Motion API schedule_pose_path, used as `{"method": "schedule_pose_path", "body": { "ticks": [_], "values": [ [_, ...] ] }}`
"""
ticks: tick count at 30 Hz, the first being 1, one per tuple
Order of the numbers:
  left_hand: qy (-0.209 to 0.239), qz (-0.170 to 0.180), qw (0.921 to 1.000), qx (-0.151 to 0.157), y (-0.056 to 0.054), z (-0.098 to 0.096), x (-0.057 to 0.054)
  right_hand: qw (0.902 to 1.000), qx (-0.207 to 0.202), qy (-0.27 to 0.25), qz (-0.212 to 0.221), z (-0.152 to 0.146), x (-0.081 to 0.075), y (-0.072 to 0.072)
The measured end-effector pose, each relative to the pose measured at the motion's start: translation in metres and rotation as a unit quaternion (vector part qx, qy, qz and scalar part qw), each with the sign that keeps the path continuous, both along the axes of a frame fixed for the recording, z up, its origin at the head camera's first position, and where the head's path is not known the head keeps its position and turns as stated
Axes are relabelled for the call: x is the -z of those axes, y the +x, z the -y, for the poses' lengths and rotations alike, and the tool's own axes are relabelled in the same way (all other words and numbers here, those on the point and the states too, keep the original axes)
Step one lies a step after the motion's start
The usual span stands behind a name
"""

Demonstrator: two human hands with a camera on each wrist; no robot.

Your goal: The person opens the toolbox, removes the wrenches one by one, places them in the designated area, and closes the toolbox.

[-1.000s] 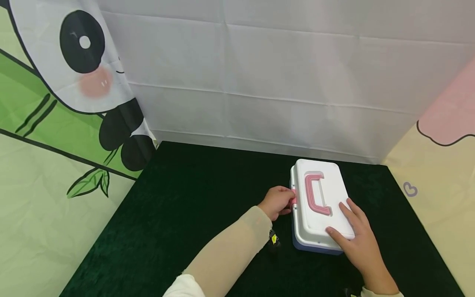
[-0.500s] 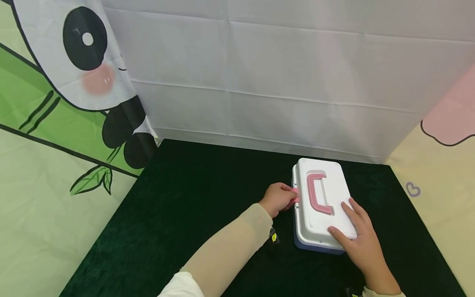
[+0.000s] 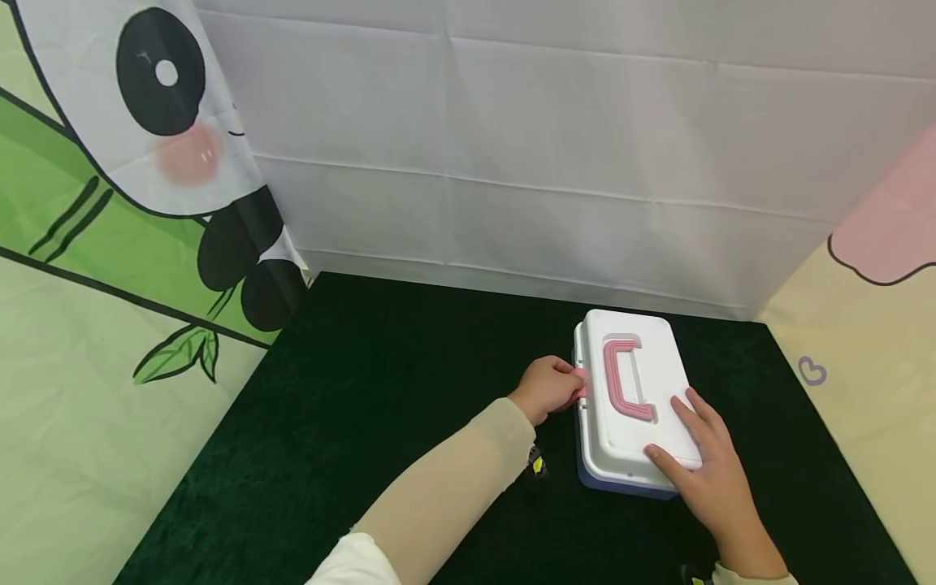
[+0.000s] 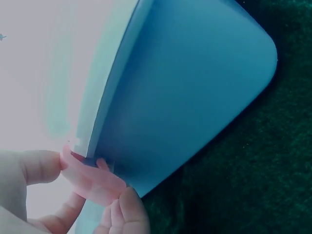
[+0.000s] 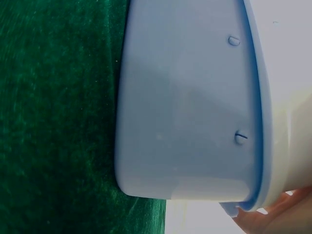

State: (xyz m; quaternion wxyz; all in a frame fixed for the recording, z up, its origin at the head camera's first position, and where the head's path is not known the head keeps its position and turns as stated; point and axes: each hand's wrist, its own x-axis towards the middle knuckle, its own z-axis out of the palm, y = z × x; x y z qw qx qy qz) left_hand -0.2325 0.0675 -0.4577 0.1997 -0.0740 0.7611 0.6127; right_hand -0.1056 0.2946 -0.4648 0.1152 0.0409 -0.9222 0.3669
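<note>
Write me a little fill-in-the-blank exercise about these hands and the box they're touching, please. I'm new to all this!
1. The left hand pinches a latch that is coloured ____.
2. The right hand rests on the lid, which is coloured ____.
3. The cloth under the box is coloured dark ____.
4. Of the cloth's left and right edges, as the head view shows them, the box stands nearer the ____ one.

Missing words: pink; white; green; right.

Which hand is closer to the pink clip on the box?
Left. The left hand pinches the pink clip; the right hand rests on the white lid, by the edge opposite the clip.
</note>
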Motion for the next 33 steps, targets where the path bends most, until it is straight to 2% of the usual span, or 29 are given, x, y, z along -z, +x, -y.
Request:
{"method": "schedule_pose_path", "body": {
  "ticks": [6,14,19,26,33],
  "values": [
    [0.011,0.001,0.9999,0.002,-0.001,0.004,0.006,1.0000,-0.002,0.000,-0.008,0.005,0.000,0.001],
    [0.070,0.010,0.9974,0.010,0.003,0.014,0.011,0.9999,0.007,0.008,-0.005,0.005,0.002,0.003],
    [0.132,0.027,0.9908,0.017,0.002,0.020,0.019,0.9999,0.009,0.007,-0.005,0.005,0.002,0.005],
    [0.213,0.063,0.9750,0.006,0.001,0.023,0.032,0.9999,0.010,0.002,-0.002,0.006,0.003,0.007],
    [0.236,0.058,0.9699,0.019,0.003,0.026,0.034,0.9999,0.012,0.001,-0.003,0.005,0.004,0.009]
  ]
}}
